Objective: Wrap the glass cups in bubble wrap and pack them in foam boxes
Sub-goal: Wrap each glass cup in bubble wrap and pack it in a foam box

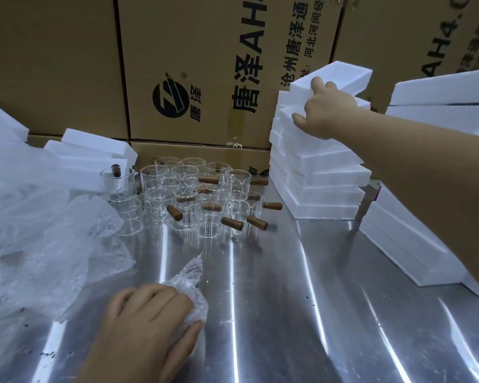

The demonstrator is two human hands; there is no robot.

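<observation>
— Foam box (pixel 340 76) is sitting tilted atop the stack (pixel 315 186); the right hand (pixel 327 106) is gripping its near wall.
— The left hand (pixel 150 313) is clasping the bundle (pixel 191 283) on the table (pixel 288 299). Yanking is risking toppling the stack onto the cups (pixel 188 197) beside it.

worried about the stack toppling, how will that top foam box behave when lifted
Probably light and stiff: the right hand holds the tilted top foam box alone and it shows no bend. The stack below is staggered, so it might shift if nudged.
</observation>
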